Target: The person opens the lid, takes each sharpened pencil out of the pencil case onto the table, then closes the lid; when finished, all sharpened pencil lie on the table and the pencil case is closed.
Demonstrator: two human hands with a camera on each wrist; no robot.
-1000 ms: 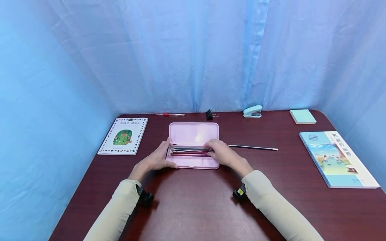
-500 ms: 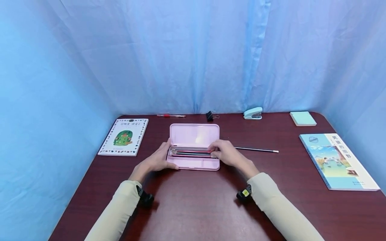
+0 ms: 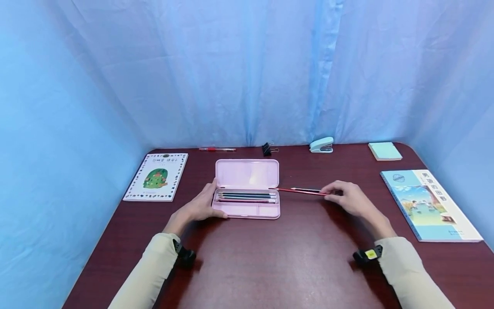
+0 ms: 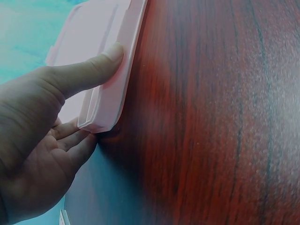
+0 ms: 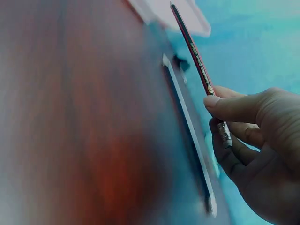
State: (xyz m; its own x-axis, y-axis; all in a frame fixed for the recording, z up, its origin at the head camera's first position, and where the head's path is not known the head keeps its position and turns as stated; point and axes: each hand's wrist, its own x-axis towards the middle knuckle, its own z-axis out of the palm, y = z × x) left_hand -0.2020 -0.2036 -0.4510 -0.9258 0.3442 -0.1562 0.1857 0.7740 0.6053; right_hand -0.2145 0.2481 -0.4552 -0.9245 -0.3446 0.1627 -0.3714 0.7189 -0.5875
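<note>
1. By the right hand [image 3: 350, 198], a red-and-black pencil [image 5: 193, 54] is pinched near its metal-banded end, probably so its pointed length is left free; it is held near a dark pencil [image 5: 188, 136] lying on the table [image 3: 251, 257].
2. By the left hand [image 3: 197, 207], the pink case [image 3: 239, 209] is gripped at its left end, presumably for steadiness.
3. Slim and straight, the red-and-black pencil is pale-lettered, its tip pointed toward the case.

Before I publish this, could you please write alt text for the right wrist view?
A right hand pinches a red-and-black pencil near its metal-capped end, point toward a partly visible pink case. A second, darker pencil lies apart from it on a blurred reddish-brown table.
</note>
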